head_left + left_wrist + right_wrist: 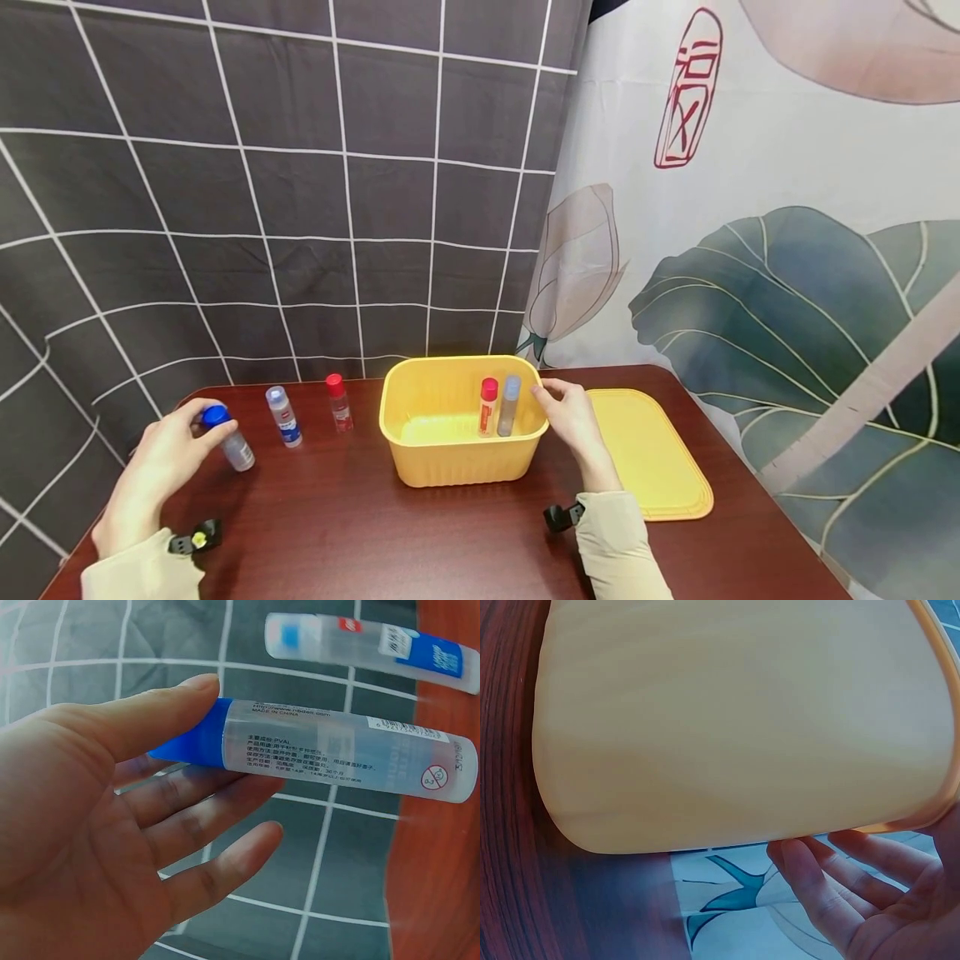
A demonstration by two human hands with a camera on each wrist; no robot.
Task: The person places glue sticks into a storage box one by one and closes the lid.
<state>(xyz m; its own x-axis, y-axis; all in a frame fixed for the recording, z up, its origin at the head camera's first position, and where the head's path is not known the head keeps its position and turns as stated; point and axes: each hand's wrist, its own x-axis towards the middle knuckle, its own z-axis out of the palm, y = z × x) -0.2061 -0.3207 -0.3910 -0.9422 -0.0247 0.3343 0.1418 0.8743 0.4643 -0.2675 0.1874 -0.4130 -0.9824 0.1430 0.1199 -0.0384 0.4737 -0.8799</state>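
Observation:
My left hand [161, 458] pinches the blue cap of a clear liquid glue bottle [238, 450] between thumb and fingers at the table's left side. In the left wrist view, printed text and a barcode show on that glue bottle [315, 750]. My right hand [573, 417] holds the right rim of a yellow plastic box [465, 462]. The right wrist view shows the box's outer wall [742, 735] with my fingers [810, 877] against its edge. Inside the box stand a red-capped glue bottle [487, 408] and a greyish, pale-capped bottle [509, 407].
A glue bottle with a clear cap and blue label [285, 417] and a red-capped clear bottle [339, 404] stand between my left hand and the box. A yellow lid [652, 454] lies flat to the right on the brown table [360, 533]. Curtains hang behind the table.

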